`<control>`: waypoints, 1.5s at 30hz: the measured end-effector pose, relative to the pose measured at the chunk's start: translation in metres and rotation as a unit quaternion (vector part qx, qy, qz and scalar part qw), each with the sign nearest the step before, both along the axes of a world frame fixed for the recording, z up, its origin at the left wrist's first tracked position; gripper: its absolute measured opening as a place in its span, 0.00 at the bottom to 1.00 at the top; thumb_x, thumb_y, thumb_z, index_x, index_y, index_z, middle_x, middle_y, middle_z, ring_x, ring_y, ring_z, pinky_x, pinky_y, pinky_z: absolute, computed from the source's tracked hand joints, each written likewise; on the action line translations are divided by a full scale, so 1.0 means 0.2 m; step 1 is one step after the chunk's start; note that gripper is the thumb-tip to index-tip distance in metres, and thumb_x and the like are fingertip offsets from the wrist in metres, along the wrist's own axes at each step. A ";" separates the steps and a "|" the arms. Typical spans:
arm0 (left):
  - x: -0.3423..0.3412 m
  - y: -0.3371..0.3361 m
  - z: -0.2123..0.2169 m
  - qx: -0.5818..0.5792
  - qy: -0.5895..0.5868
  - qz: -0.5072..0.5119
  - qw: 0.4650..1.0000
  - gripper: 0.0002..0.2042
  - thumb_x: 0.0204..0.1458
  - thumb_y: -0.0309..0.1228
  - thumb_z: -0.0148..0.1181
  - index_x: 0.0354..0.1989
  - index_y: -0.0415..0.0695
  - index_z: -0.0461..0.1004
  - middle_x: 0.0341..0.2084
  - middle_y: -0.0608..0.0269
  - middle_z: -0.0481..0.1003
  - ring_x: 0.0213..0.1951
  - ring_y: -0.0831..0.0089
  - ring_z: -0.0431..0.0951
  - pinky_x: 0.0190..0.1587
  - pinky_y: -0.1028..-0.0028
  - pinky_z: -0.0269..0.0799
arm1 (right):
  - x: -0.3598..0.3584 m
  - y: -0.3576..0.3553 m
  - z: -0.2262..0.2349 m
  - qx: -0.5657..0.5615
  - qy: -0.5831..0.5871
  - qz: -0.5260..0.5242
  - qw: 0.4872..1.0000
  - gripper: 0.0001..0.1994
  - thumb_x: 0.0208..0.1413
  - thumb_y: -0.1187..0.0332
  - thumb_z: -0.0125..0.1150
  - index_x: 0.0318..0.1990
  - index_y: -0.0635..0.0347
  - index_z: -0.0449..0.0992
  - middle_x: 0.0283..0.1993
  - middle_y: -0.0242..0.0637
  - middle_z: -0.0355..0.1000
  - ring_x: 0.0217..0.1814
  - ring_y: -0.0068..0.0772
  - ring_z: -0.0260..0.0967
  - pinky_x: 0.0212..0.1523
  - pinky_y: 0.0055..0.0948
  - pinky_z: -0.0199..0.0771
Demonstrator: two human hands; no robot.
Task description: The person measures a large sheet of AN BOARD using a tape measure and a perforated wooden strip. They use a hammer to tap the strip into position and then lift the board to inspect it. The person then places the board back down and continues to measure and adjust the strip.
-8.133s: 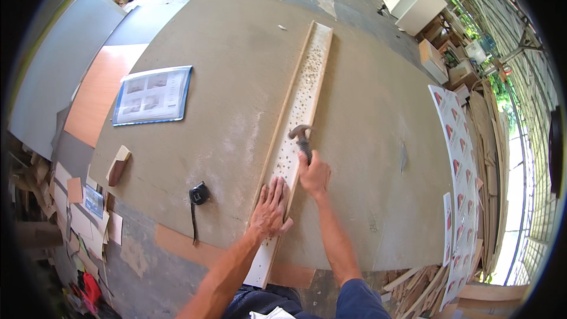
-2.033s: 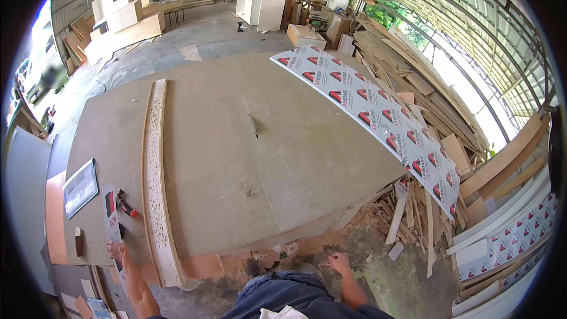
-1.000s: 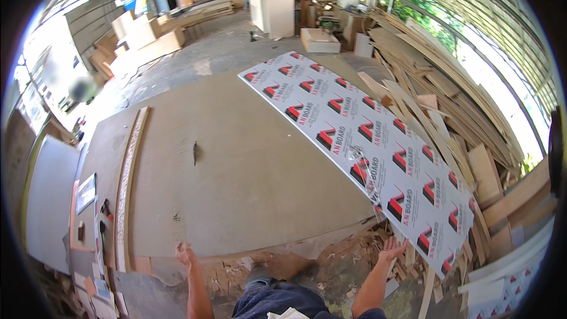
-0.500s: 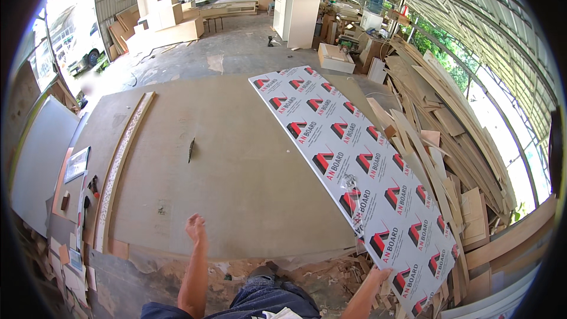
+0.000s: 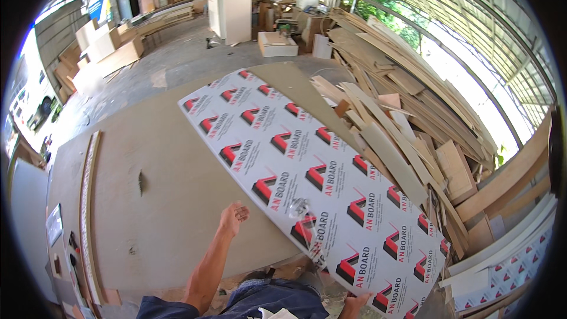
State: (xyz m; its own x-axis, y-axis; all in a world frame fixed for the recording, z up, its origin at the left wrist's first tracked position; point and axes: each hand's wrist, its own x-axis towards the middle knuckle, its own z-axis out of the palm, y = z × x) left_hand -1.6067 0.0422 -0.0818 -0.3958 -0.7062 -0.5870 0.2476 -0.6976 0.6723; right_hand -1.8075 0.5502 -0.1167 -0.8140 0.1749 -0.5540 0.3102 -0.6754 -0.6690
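A long white board (image 5: 266, 118) printed with repeated red and black marks lies slanting across a large brown sheet-topped work surface (image 5: 177, 212). At its near end, my right hand (image 5: 357, 303) grips the edge, with the fingers partly hidden. My left hand (image 5: 235, 217) hovers over the brown surface, close to the board's left edge but apart from it. Its fingers are loosely curled with nothing in them. Clear crumpled film or tape (image 5: 301, 208) clings to the board near its left edge. A thin dark object (image 5: 141, 182) lies on the brown surface further left.
A long narrow strip (image 5: 88, 212) runs along the surface's left side, beside red-handled pliers (image 5: 73, 242). Piled wooden planks and offcuts (image 5: 407, 100) crowd the right. White cabinets (image 5: 230, 15) and a shallow box (image 5: 277, 44) stand on the floor beyond.
My view has turned to the right. The printed board has shifted somewhat leftward over the brown surface, my right hand still on its near end. My left hand has come nearer the board's edge.
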 end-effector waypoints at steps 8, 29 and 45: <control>-0.63 -0.13 -0.07 -0.039 -0.179 0.217 0.959 0.20 0.44 0.33 0.63 0.42 0.30 0.74 0.39 0.51 0.77 0.40 0.59 0.79 0.45 0.59 0.76 | -0.25 0.28 0.08 0.002 0.077 -0.063 0.995 0.36 0.69 0.37 0.27 0.72 0.53 0.57 0.72 0.42 0.60 0.69 0.46 0.63 0.67 0.46 0.67; -0.61 -0.24 0.18 0.031 -0.038 0.251 0.967 0.16 0.42 0.37 0.60 0.40 0.49 0.77 0.35 0.60 0.79 0.35 0.59 0.79 0.38 0.50 0.73 | -0.90 0.36 0.09 0.086 -0.059 -0.109 0.989 0.36 0.70 0.41 0.34 0.69 0.65 0.60 0.68 0.49 0.64 0.65 0.48 0.66 0.64 0.46 0.71; -0.55 0.53 0.51 -0.011 0.056 0.175 0.983 0.16 0.55 0.29 0.64 0.52 0.43 0.74 0.44 0.57 0.81 0.43 0.60 0.83 0.47 0.60 0.81 | -1.87 0.32 0.27 0.177 -0.014 0.012 0.984 0.35 0.70 0.41 0.34 0.69 0.65 0.60 0.68 0.49 0.64 0.65 0.49 0.67 0.63 0.46 0.71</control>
